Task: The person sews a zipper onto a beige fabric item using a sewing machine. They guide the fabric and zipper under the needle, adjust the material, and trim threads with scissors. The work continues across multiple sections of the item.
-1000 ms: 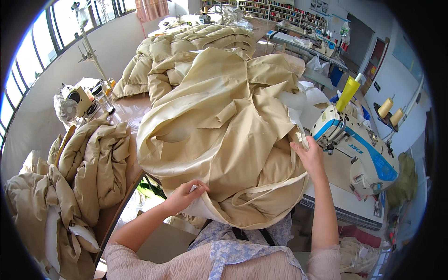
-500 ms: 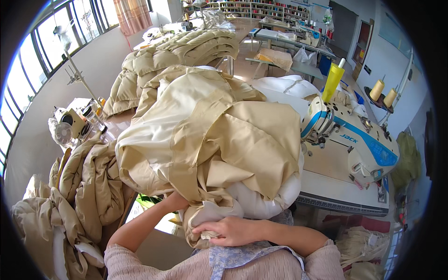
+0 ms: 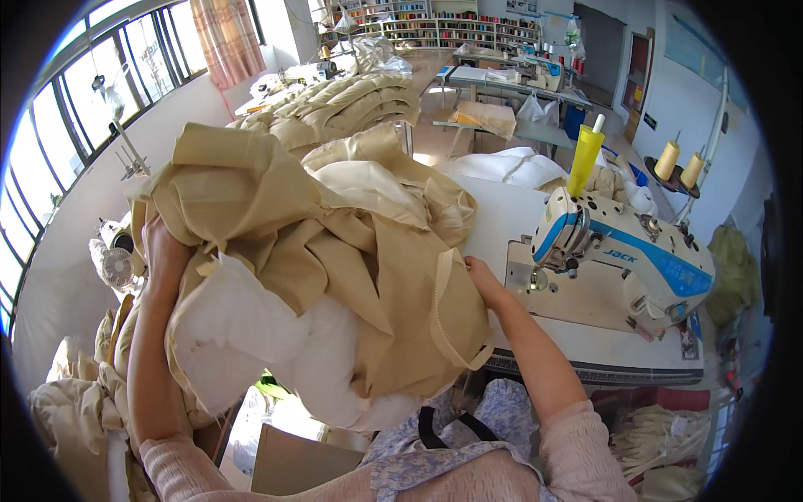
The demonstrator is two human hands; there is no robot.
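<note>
A bulky tan garment piece (image 3: 368, 276), with white padding (image 3: 314, 347) bulging from its lower side, is spread between my hands in front of me. My left hand (image 3: 165, 248) is closed on its raised left part; the fabric partly covers the fingers. On the opposite side, my right hand (image 3: 483, 283) grips the edge, its fingertips hidden behind the cloth. A curved, pale tape strip with a toothed-looking edge (image 3: 441, 314) runs down the garment near my right hand.
A white and blue sewing machine (image 3: 623, 251) stands on the table (image 3: 585, 339) to my right, with two thread cones (image 3: 679, 163) behind it. Puffy tan pieces (image 3: 343, 109) are piled ahead. More tan padded pieces (image 3: 75, 418) hang at lower left, near a small fan (image 3: 117, 266).
My hands have moved apart from near my lap, left hand up and left, right hand up and right. The garment has been lifted and turned, exposing white padding and uncovering the machine's needle area.
</note>
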